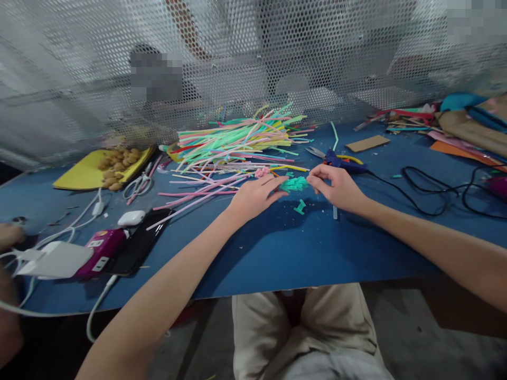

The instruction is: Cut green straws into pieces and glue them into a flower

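Observation:
My left hand point(257, 198) is closed on one end of a green bundle of short pipe-cleaner pieces point(293, 183), above the blue table point(253, 253). At the other end of the bundle, my right hand point(330, 184) has thumb and index finger pinched together; whatever lies between the fingertips is too small to make out. A small green piece point(300, 207) lies on the table just below the bundle. Next to my left hand's knuckles is a pink curled piece point(262, 172). A large pile of coloured pipe cleaners point(241, 137) spreads behind my hands.
Beyond my right hand are a blue glue gun point(344, 163), pliers point(316, 152) and cardboard point(367, 143). To the left lie a black phone point(138, 245), a purple power block point(101, 253), cables and a yellow sheet point(81, 171). Mesh point(237, 68) stands behind; another person's hand point(10, 236) is far left.

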Demonstrator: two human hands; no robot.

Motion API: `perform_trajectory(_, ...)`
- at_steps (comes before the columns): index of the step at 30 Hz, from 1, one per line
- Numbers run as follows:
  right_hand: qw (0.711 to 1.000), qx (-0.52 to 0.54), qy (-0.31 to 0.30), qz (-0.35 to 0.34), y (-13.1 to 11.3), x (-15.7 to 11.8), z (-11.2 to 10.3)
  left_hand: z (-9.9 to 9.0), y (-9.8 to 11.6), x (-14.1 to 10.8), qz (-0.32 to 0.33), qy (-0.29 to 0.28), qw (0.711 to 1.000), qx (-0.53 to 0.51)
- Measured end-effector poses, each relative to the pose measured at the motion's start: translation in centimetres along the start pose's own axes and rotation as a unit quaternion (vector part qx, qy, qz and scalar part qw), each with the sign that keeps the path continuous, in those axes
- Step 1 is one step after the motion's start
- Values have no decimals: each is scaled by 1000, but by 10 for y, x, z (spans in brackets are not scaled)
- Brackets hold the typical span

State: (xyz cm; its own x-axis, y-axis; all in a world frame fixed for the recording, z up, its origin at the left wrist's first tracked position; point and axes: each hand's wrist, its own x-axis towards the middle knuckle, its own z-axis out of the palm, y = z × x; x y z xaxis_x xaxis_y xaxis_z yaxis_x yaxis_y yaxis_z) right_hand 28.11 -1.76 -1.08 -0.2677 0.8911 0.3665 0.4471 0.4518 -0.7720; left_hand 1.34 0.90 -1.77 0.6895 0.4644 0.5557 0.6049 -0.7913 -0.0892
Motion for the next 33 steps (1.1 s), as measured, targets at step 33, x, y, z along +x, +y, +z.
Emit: perform_trajectory(33,999,-21,-17,-20,-2,-3,2,0,8,-1,-59,15,997,-36)
